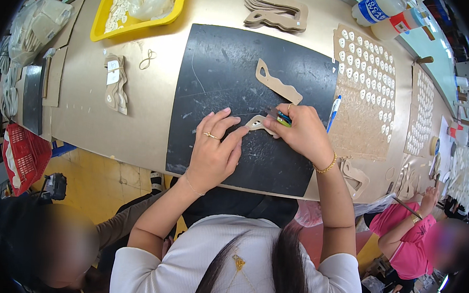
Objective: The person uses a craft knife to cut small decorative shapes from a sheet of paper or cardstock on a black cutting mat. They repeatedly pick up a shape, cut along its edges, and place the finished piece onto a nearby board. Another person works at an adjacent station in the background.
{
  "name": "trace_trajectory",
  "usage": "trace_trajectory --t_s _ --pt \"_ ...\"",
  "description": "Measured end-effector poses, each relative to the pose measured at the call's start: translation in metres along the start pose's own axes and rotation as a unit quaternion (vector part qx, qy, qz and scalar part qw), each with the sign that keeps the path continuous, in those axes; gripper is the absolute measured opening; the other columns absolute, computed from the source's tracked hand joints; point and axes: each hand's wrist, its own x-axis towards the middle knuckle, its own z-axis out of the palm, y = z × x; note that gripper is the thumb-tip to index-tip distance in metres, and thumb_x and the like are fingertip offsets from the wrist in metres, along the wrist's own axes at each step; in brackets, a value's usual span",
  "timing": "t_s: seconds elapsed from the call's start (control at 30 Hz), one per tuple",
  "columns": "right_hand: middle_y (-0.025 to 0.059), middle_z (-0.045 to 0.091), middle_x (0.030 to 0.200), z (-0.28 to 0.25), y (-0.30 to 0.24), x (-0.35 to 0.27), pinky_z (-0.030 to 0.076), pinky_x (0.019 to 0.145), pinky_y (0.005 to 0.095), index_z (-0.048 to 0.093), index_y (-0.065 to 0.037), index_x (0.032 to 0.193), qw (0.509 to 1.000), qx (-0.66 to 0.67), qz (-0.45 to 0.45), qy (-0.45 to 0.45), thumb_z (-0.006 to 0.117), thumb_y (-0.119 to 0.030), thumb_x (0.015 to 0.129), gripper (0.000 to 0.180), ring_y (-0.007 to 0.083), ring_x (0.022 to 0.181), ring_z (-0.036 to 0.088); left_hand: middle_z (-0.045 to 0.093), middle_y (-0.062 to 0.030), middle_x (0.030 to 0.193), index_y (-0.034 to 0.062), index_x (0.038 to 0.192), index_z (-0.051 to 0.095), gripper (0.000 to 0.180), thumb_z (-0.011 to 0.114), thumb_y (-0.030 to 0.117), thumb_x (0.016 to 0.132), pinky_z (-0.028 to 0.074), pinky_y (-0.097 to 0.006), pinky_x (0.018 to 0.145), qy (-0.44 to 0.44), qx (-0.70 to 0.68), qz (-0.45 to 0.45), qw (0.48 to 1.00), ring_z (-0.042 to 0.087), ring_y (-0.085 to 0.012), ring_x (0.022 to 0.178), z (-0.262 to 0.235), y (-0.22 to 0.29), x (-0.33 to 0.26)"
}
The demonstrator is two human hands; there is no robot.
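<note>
A curved beige cut-out piece lies on the black mat, with a small white part and a dark spot showing near its hole. My left hand rests on the mat with fingers spread, the index fingertip touching the piece's left end. Closed round a small tool with green and blue handles and dark tips is my right hand, right over the piece. My fingers hide the piece's right end and part of the tool. Farther up the mat lies a second beige cut-out piece.
A yellow tray holds small white parts and a plastic bag. Stacked cut-outs lie at the back; a tied bundle sits left. Rows of white parts cover a brown sheet, beside a pen. Bottles stand far right. Co-workers flank me.
</note>
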Motion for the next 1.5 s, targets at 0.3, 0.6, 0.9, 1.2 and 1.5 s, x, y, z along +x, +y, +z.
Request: trace_trajectory --t_s 0.3,0.6,0.9,1.2,1.5 --pt "0.0220 0.057 0.063 0.003 0.003 -0.001 0.042 0.055 0.0412 0.066 0.003 0.081 1.000 0.005 -0.008 0.013 0.077 -0.034 0.086 0.039 0.0427 0.060 0.056 0.060 -0.0098 0.125 0.0125 0.120 0.071 0.041 0.070 0.002 0.081 0.036 -0.052 0.111 -0.020 0.024 0.011 0.999 0.050 -0.0333 0.131 -0.001 0.002 0.000" --pt "0.0190 0.060 0.061 0.005 0.002 -0.002 0.044 0.055 0.0398 0.065 0.002 0.077 0.999 -0.023 -0.018 0.040 0.076 -0.032 0.087 0.038 0.0374 0.057 0.061 0.058 -0.0117 0.127 0.0145 0.124 0.068 0.048 0.073 0.007 0.076 0.035 -0.054 0.111 -0.041 0.084 0.035 0.995 0.047 -0.0344 0.132 0.001 0.003 0.000" --pt "0.0137 0.068 0.062 0.009 0.004 -0.001 0.051 0.059 0.0350 0.070 0.002 0.086 0.999 -0.045 0.008 0.029 0.074 -0.027 0.089 0.029 0.0253 0.060 0.071 0.059 -0.0124 0.125 0.0144 0.120 0.070 0.045 0.073 0.008 0.076 0.037 -0.056 0.109 -0.035 0.094 0.032 0.994 0.049 -0.0354 0.130 0.002 0.008 0.003" --pt "0.0255 0.065 0.071 0.012 0.001 -0.001 0.053 0.067 0.0474 0.066 0.006 0.084 0.998 -0.033 0.006 0.045 0.074 -0.025 0.085 0.031 0.0445 0.072 0.067 0.059 -0.0120 0.123 0.0131 0.116 0.071 0.039 0.075 0.011 0.077 0.038 -0.056 0.107 -0.025 0.107 0.045 0.993 0.050 -0.0350 0.127 0.002 0.006 0.004" --pt "0.0137 0.068 0.062 0.009 0.008 0.003 0.053 0.060 0.0361 0.071 0.003 0.087 0.996 -0.078 -0.019 0.028 0.073 -0.024 0.089 0.027 0.0269 0.061 0.072 0.057 -0.0134 0.125 0.0137 0.125 0.067 0.050 0.075 0.011 0.076 0.037 -0.057 0.108 -0.026 0.109 0.027 0.993 0.048 -0.0356 0.130 0.008 0.012 0.001"
